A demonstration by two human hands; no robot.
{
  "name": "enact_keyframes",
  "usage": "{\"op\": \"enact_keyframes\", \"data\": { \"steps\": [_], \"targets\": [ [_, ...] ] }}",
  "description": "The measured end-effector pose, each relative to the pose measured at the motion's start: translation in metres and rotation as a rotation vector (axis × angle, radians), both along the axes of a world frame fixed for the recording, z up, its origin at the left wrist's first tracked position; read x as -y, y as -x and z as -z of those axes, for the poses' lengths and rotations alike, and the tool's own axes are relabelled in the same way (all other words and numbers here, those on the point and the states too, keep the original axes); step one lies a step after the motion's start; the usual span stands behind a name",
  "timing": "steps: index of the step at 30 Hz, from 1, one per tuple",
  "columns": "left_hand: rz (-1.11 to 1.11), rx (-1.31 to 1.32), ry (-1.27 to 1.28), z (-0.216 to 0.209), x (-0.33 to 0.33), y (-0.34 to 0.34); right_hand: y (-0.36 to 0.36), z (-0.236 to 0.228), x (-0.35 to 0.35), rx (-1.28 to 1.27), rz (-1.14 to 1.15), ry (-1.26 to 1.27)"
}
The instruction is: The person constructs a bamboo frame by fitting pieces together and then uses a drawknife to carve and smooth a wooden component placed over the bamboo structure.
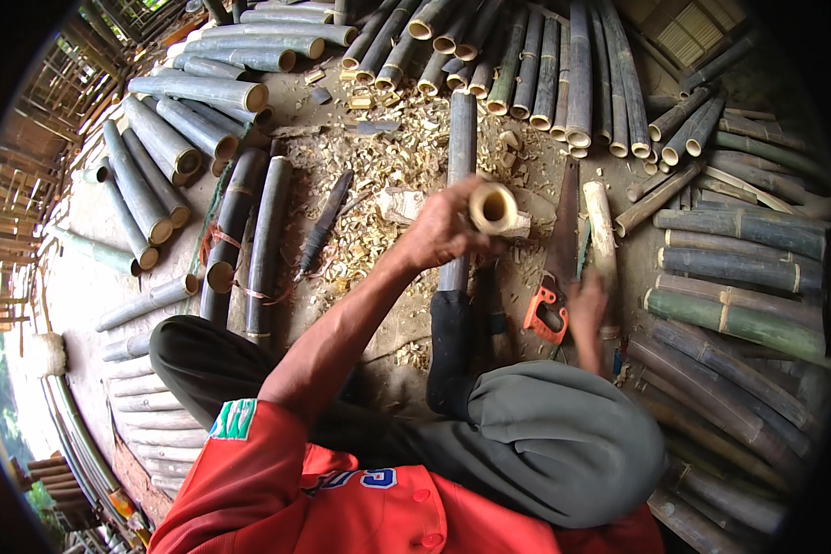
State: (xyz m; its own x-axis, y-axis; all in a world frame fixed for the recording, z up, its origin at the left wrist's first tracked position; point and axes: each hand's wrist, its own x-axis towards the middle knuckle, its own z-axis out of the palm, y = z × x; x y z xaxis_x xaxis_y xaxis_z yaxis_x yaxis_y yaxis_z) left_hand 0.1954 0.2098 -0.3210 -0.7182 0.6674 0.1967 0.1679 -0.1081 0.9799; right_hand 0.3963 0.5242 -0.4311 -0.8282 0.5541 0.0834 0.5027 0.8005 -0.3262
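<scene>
My left hand [445, 226] is closed around a short bamboo tube [497, 224], its pale, hollow end tipped up toward me. Behind that tube a long dark bamboo length [463, 138] lies on the floor, running down to my black-socked foot [451, 342]. At the right, my right hand [587, 303] is low beside the orange handle of a hand saw [561, 231]; motion smears its fingers. A thin greenish strip [583, 247] rises just above this hand. Close to it lies a pale peeled stick [601, 231].
Wood shavings [369, 277] cover the floor ahead, with a dark-handled knife [325, 224] at their left edge. Cut bamboo tubes lie in rows at the left [143, 175], far side [526, 69] and right [739, 277]. Two dark lengths [268, 240] stretch near my left knee.
</scene>
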Motion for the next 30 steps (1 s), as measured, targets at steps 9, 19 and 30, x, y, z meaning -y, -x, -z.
{"op": "enact_keyframes", "data": {
  "steps": [9,19,30],
  "targets": [
    [-0.729,-0.075,0.86,0.054,0.065,0.031,-0.007,0.056,0.124,0.399,-0.257,0.26],
    [0.686,-0.657,0.685,-0.001,-0.095,-0.039,0.026,0.041,0.106,0.325,-0.163,0.293],
    [0.362,-0.272,0.477,0.079,-0.105,0.015,0.125,-0.006,0.038,0.568,-0.227,0.72]
  ]
}}
